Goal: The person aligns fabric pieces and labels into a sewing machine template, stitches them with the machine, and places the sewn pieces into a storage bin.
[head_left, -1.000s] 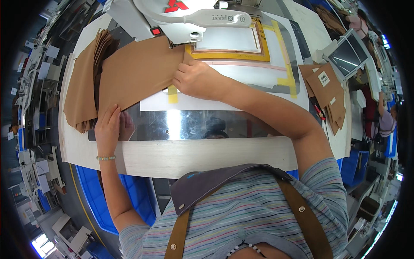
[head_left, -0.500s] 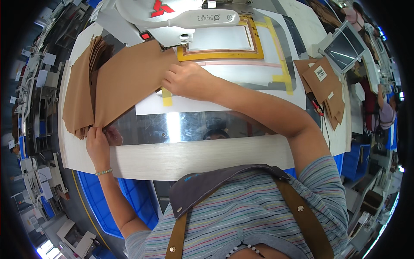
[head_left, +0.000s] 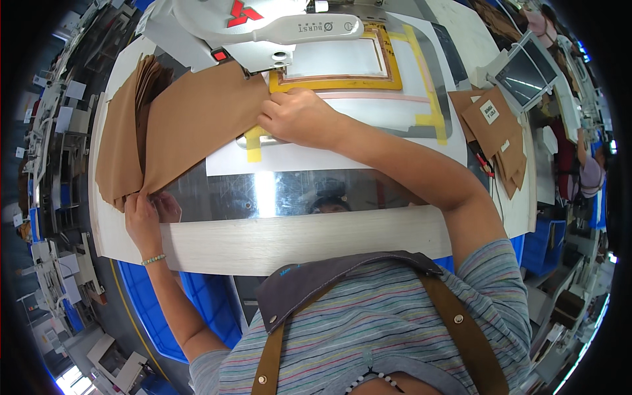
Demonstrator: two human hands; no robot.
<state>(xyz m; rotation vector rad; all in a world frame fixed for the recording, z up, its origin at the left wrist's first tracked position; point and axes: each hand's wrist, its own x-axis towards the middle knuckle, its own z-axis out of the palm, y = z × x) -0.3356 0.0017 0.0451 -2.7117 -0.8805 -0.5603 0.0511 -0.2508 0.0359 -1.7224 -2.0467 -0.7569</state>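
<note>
A brown fabric piece [head_left: 194, 118] lies slanted over the left of the worktable, one side flat and smooth. Its right end is pinched in the closed fingers of my right hand [head_left: 299, 118], just in front of a yellow-edged frame [head_left: 336, 85]. At the lower left corner, my left hand [head_left: 143, 220] grips the cloth between thumb and fingers, beside a thick bunch of folded brown fabric [head_left: 120, 141]. Whether the bunch and the flat piece are joined cannot be made out. The left fingertips are partly hidden by the cloth.
A white sewing machine head [head_left: 263, 33] overhangs the far side. White template sheets [head_left: 368, 145] with yellow tape lie under my right forearm, next to a shiny metal plate [head_left: 296, 192]. Labelled brown pieces [head_left: 494, 122] and a screen [head_left: 526, 71] are at right; blue bins [head_left: 210, 306] stand below the table.
My right hand has shifted slightly right and away from me. My left hand has slid a little to the left. The brown fabric has barely moved.
</note>
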